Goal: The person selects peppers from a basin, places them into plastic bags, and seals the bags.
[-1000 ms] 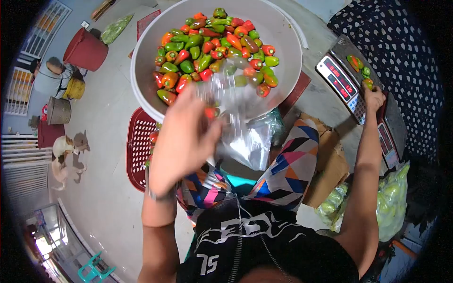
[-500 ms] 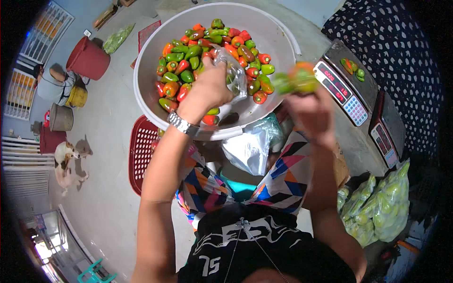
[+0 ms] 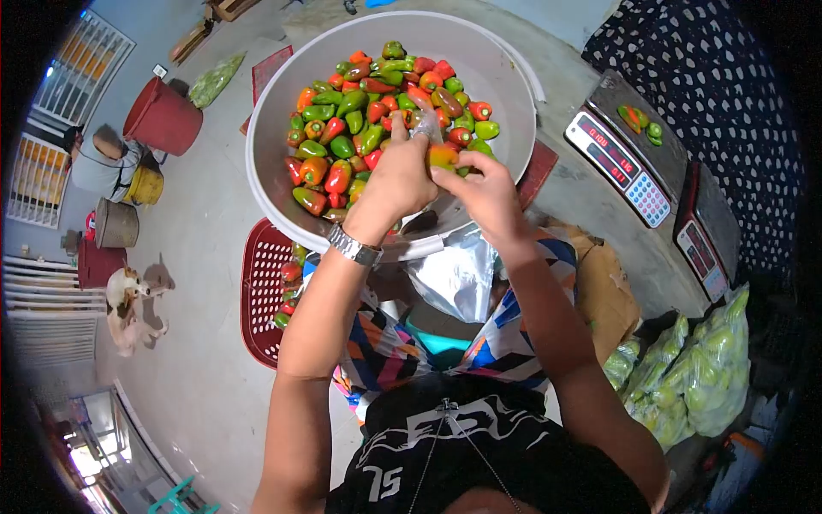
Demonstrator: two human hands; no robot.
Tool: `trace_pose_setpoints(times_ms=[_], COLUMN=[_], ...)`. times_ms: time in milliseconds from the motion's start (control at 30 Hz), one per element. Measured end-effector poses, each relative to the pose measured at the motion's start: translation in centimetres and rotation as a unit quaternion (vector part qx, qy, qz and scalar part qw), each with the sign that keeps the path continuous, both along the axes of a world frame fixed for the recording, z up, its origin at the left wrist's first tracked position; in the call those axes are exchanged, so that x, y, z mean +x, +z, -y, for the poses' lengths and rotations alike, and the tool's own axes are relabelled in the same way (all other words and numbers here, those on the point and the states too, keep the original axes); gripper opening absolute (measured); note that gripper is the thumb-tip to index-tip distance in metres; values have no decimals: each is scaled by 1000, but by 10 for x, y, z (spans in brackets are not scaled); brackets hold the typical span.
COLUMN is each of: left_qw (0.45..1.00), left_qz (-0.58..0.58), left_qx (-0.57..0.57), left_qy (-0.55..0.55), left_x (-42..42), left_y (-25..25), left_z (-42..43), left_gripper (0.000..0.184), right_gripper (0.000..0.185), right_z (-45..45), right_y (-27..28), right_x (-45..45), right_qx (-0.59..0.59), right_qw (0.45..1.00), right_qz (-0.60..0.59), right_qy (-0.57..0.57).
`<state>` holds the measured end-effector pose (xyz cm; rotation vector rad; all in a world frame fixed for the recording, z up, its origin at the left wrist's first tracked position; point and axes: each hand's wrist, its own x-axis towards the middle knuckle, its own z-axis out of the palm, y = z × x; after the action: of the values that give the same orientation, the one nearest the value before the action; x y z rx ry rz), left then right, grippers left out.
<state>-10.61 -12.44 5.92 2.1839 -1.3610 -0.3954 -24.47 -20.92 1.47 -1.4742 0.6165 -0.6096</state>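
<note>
My left hand (image 3: pixel 399 178), with a metal watch (image 3: pixel 355 247) at the wrist, is closed around a small clear plastic bag (image 3: pixel 425 126) above the big pale basin (image 3: pixel 507 79). Against the bag, my right hand (image 3: pixel 490 199) grips an orange-yellow pepper (image 3: pixel 443 158) with closed fingers. Whether more than one pepper is in that hand is hidden. Red, green and orange peppers (image 3: pixel 352 104) cover much of the basin floor below both hands. More clear bags (image 3: pixel 455 278) lie between my knees.
Right of the basin stands a digital scale (image 3: pixel 621 163) with several peppers (image 3: pixel 640 120) on its plate; a second scale (image 3: pixel 702 257) adjoins it. Filled bags of green produce (image 3: pixel 706 377) sit lower right. A red basket (image 3: pixel 257 313), a dog (image 3: pixel 128 300) and another person (image 3: pixel 104 163) are leftward.
My right hand has come from beside the scale, leftward to the bag, bringing its pepper along. The reading on the scale has dropped. My left hand stays over the basin with the bag.
</note>
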Motion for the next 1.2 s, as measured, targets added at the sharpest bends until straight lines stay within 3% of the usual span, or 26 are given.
trace_pose_setpoints(times_ms=[67,100,133,167,267,333,367,467,500,600,667,700,733,767,800,833,867,933,967,1100,1167,1200], left_qw=[1000,1000,1000,997,992,993,993,997,996,988,991,994,996,998,997,995,994,993,992,994,983,987], left_qz=[11,15,17,49,88,80,76,68,62,120,105,93,83,52,52,54,54,44,31,33,-1,18], left_qx=[8,1,-6,-55,-92,-71,-60,9,37,83,80,62,42,46,64,78,93,105,121,107,180,154], left_qy=[-2,1,5,6,1,44,64,40,46,48,31,19,7,-9,-8,-6,-4,-16,-10,4,48,38], left_x=[-3,-3,-4,-6,-6,-12,-14,14,26,35,37,36,36,36,33,31,29,29,28,40,50,54], left_y=[-3,-8,-13,-17,-31,-25,-22,1,2,37,51,53,54,55,56,57,57,53,58,50,53,52], left_z=[4,6,7,8,16,20,21,14,16,17,10,2,-5,-12,-17,-22,-27,-31,-31,-36,-30,-27], left_gripper=[84,84,83,42,42,42,41,37,31,24,24,26,27,35,36,37,38,33,34,33,37,38], right_gripper=[28,34,32,31,30,32,32,27,24,19,19,23,29,42,67,94,108,112,104,79,78,77], right_z=[2,2,3,4,18,25,32,51,61,88,135,183,228,285,334,366,394,437,488,442,435,434], right_y=[-6,-9,-11,-12,-24,-26,-27,2,24,62,80,78,73,61,44,28,13,-16,-59,-40,-40,-39], right_x=[7,14,17,20,33,47,48,36,33,8,-12,-27,-45,-66,-93,-119,-143,-174,-205,-179,-175,-173], right_qx=[-283,-388,-394,-399,-401,-430,-494,-481,-368,-480,-341,-389,-484,-577,-596,-507,-423,-318,-294,-352,-356,-360], right_qw=[952,908,905,900,887,849,797,806,857,863,935,921,860,757,675,660,663,667,794,786,787,787], right_qz=[-86,-66,-89,-110,-208,-285,-320,-343,-357,-92,8,-15,-104,-209,-333,-469,-556,-635,-509,-483,-474,-469], right_qy=[-85,-139,-137,-133,-100,-118,-132,-27,52,130,103,22,-126,-225,-280,-294,-269,-225,-157,-161,-172,-179])
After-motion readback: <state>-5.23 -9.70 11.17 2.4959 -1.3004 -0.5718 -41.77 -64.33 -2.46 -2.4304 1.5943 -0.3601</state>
